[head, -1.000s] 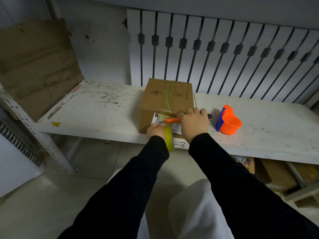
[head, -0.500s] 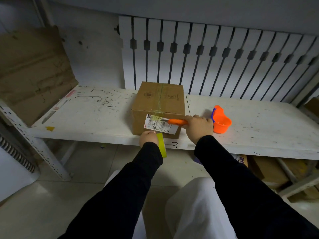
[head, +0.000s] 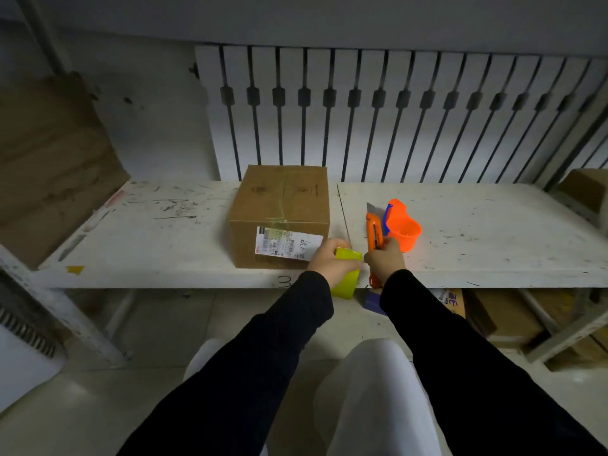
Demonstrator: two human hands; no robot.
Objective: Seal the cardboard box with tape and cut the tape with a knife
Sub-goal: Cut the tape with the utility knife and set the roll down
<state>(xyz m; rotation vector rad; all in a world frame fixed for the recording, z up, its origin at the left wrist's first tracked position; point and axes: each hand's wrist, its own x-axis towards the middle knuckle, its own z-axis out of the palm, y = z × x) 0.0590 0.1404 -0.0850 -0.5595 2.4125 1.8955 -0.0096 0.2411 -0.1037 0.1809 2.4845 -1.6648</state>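
Your left hand [head: 330, 261] is wrapped around the yellow-green roll of tape [head: 345, 274]. Half a second ago that hand was down in front of the box, under the white paper label [head: 288, 244]. Now it has moved to the right, past the box's front right corner, and the roll hangs over the front edge of the shelf.

Your right hand [head: 385, 258] is closed on the orange box-cutter knife [head: 374, 238]. Before, the knife lay sideways with its blade against the front of the box. Now it points away from you, its grey blade tip out in the open, and it no longer touches the box. Your two hands sit very close together, almost touching.

The brown cardboard box [head: 279, 212] sits shut on the scratched white shelf [head: 148, 245], in the same spot as before. A strip of clear tape [head: 283, 205] runs down the middle of its top and over onto the front. Neither hand touches the box now.

The orange plastic cup with a blue handle [head: 402, 227] stands just to the right of the knife.
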